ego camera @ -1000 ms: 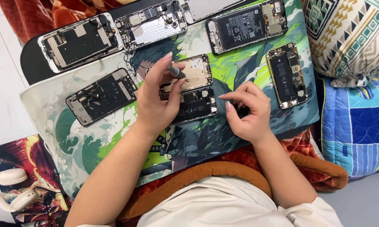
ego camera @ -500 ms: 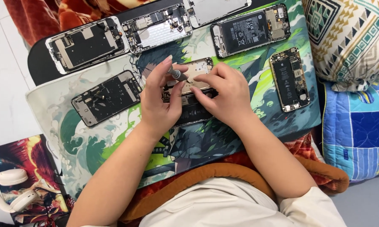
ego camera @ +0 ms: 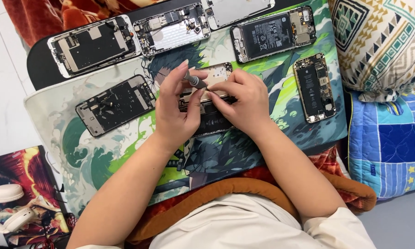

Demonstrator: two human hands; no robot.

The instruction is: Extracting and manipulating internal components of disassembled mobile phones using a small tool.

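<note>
Working over an opened phone (ego camera: 207, 99) at the middle of a printed mat (ego camera: 124, 152), both hands meet on it. Left hand (ego camera: 177, 113) grasps a small grey screwdriver (ego camera: 194, 81) between thumb and fingers, tip angled down toward the phone's upper half; index finger raised above the handle. Right hand (ego camera: 242, 101) is closed in a pinch, fingertips pressed on the phone's upper edge just beside the screwdriver; whether it holds a small part there, cannot tell. Phone lies flat on the mat, pale inner plate showing above, dark lower half showing below the hands, mostly covered by them.

Around it, other opened phones lie on the mat:
- dark one (ego camera: 116, 104) to the left, tilted, near the left hand but apart from it
- dark one (ego camera: 94, 45) at upper left, partly on a black pad (ego camera: 41, 74)
- silvery one (ego camera: 173, 28) at top centre
- pale back cover (ego camera: 239, 10) at the top edge
- one with a large black battery (ego camera: 274, 33) at upper right
- slim gold-rimmed one (ego camera: 314, 87) at right, upright, well apart from the right hand

Mat rests across the person's lap on a red patterned cloth (ego camera: 55, 14). Patterned cushion (ego camera: 382, 46) at upper right, blue quilt (ego camera: 391, 143) below it. White headphones (ego camera: 7, 207) on a colourful print at lower left.
</note>
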